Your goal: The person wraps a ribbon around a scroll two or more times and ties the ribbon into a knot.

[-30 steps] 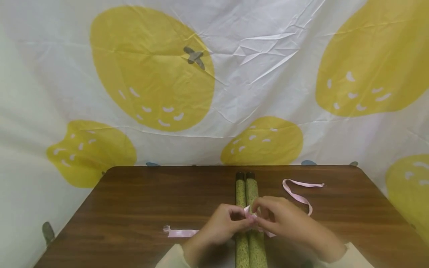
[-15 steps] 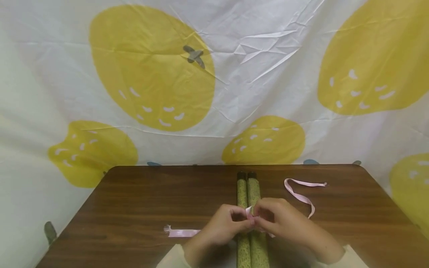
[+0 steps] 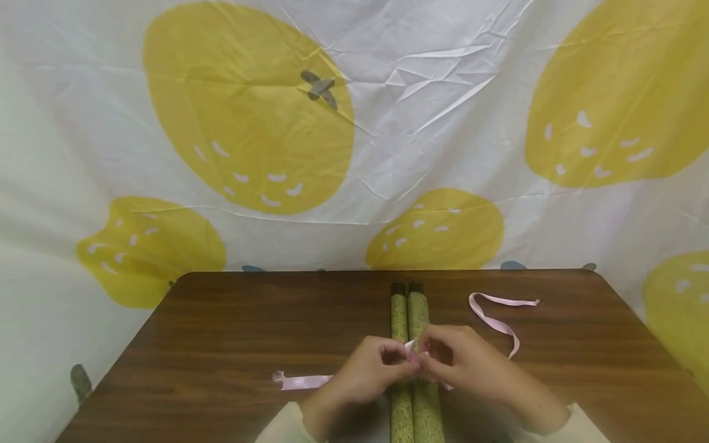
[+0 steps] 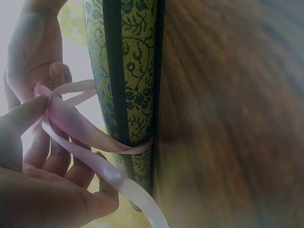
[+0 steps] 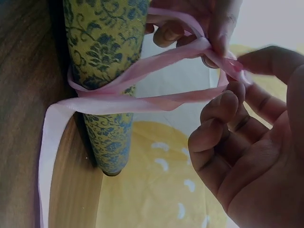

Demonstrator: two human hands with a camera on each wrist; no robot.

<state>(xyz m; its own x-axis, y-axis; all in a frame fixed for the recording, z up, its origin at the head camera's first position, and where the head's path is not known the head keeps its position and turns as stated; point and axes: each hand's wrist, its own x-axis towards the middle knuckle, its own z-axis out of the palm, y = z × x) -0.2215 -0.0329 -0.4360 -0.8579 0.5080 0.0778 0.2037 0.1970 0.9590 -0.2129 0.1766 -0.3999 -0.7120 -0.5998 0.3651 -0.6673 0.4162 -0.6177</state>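
- Centrally, a pink ribbon [image 4: 78, 126] lies against the outer side of each of two patterned rolls [image 3: 426, 412], as the wrist views show; it appears to encircle the pair.
- The rolls lie side by side, pointing away from the person, with their dark end caps [image 3: 397, 288] at the far end.
- Ribbon strands rise from the wrap to a crossing held above the rolls.
- Left hand [image 3: 368, 372]: thumb and fingers are closed in a pinch on the ribbon at this crossing; the remaining fingers bend beneath it.
- Right hand [image 3: 471, 363]: fingertips meet on the ribbon just beside the left fingertips; the other fingers are curled. The hands hide the exact lacing.
- Status, as judged: the wrap is in place and the ends are crossed or looped. The strands stand away from the rolls, so a snug, finished knot is not yet present; tightening appears to remain.
- A frayed ribbon tail [image 3: 304, 383] extends past the left wrist. A curved ribbon length [image 3: 495, 323] lies beyond the right hand; its connection to the wrap cannot be confirmed.
- All rest on a wood-grain table [image 3: 266, 326]. A fruit-printed cloth [image 3: 388, 154] hangs behind it.
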